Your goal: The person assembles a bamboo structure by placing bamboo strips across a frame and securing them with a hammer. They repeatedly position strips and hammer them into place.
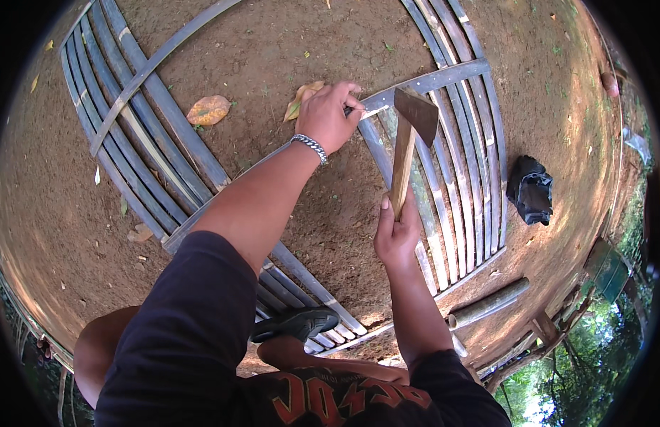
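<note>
My right hand [398, 231] is wrapped round the lower wooden handle of a hatchet [402, 164]. Its dark metal head points up over a split-bamboo slatted panel [465, 153]. Over at the panel's crosspiece [454, 73], my left hand [330, 117] is closed in a pinch at the left end. Something small and dark shows at those fingertips, too small to name. The crosspiece lies across the tops of several long slats, with small dots along it.
The slatted frame continues to the left [141, 107] and under my dark shoe [298, 325]. Dry leaves [209, 110] lie on the bare soil. To the right are a black plastic bag [531, 191] and a bamboo pole [490, 302].
</note>
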`<state>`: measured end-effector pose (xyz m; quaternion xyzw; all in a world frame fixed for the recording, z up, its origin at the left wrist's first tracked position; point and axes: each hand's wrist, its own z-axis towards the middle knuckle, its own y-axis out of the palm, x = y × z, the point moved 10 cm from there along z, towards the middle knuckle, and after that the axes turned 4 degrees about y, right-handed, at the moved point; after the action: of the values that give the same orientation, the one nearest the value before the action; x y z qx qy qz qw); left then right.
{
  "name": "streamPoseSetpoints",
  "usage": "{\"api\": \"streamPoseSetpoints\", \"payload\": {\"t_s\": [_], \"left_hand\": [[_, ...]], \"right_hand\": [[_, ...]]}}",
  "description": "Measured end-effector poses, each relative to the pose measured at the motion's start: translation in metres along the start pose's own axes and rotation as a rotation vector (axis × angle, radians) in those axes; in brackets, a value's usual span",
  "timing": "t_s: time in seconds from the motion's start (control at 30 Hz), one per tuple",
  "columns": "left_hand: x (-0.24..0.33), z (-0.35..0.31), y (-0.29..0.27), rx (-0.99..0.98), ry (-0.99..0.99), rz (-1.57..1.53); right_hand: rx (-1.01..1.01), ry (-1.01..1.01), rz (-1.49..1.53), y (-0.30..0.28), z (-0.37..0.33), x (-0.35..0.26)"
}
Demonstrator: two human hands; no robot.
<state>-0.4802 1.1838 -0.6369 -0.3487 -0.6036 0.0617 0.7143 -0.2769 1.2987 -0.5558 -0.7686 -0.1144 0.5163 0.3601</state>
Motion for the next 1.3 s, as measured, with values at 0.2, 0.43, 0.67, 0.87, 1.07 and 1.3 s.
{"api": "streamPoseSetpoints", "payload": {"t_s": [0.2, 0.43, 0.67, 0.87, 1.07, 1.3], "left_hand": [[-0.007, -0.001, 0.002, -0.030, -0.038, -0.011], [-0.003, 0.001, 0.000, -0.023, -0.026, 0.010], [-0.001, 0.002, 0.000, -0.003, 0.000, 0.019], [-0.003, 0.001, -0.001, -0.010, 0.004, 0.009], [-0.002, 0.000, 0.000, -0.014, 0.003, 0.006], [-0.002, -0.001, -0.001, -0.001, 0.019, 0.015]], "right_hand": [[-0.097, 0.080, -0.109, 0.011, 0.000, 0.007], [-0.075, 0.050, 0.026, 0.009, 0.000, 0.006], [-0.043, 0.089, 0.066, 0.004, -0.001, 0.013], [-0.152, 0.118, -0.028, 0.015, 0.003, 0.017], [-0.101, 0.203, 0.039, 0.010, -0.002, 0.021], [-0.004, 0.079, 0.077, 0.007, -0.002, 0.016]]}}
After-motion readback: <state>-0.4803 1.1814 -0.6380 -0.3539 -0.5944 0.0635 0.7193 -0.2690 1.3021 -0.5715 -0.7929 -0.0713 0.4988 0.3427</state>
